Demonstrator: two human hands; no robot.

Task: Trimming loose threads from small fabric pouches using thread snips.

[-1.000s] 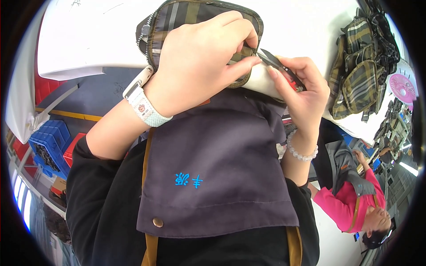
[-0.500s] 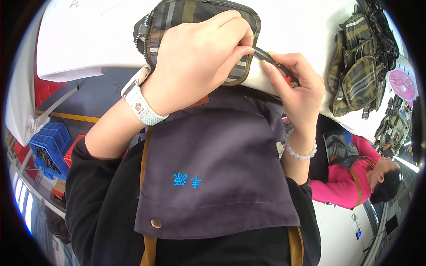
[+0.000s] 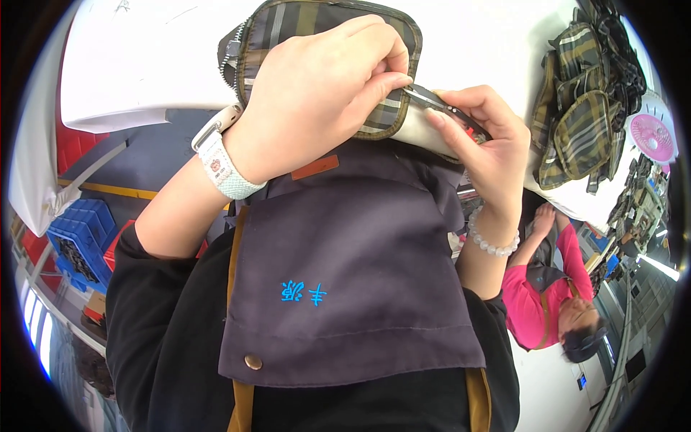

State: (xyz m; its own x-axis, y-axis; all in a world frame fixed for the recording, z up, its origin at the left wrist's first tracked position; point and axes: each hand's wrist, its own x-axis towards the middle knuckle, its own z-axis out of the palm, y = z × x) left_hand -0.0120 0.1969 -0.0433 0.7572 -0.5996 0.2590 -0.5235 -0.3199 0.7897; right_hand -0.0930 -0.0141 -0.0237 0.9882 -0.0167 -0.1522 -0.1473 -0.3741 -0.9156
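Hanging nearest, a dark purple-grey cloth apron [image 3: 360, 245] with blue embroidery is covering the person's front. Just past it, the left hand [image 3: 324, 101], with a pale woven watch band [image 3: 222, 169] circling its wrist, is arching over a rounded olive-and-grey plaid fabric pouch [image 3: 295, 25] with dark edge binding, its thumb-and-finger grip pinching the right edge. The right hand [image 3: 493, 137], wearing a bracelet of translucent round beads [image 3: 497, 243], is grasping small black-handled metal-bladed snips [image 3: 437, 105], their tips pointing at that edge beside the left thumb. The step in hand is apparently fine blade work along the binding; whether a thread is lying between the blades, one cannot tell. The next move is probably calling for a steady pinch and blades closing clear of fingertips and cloth. The pouch is sitting at the near side of the white table [image 3: 482, 36]. Farther right, plaid fabric bags [image 3: 583, 137] are lying heaped, a round pink fan [image 3: 651, 135] is standing beyond, and a co-worker in pink sleeves [image 3: 527, 302] is sitting alongside.
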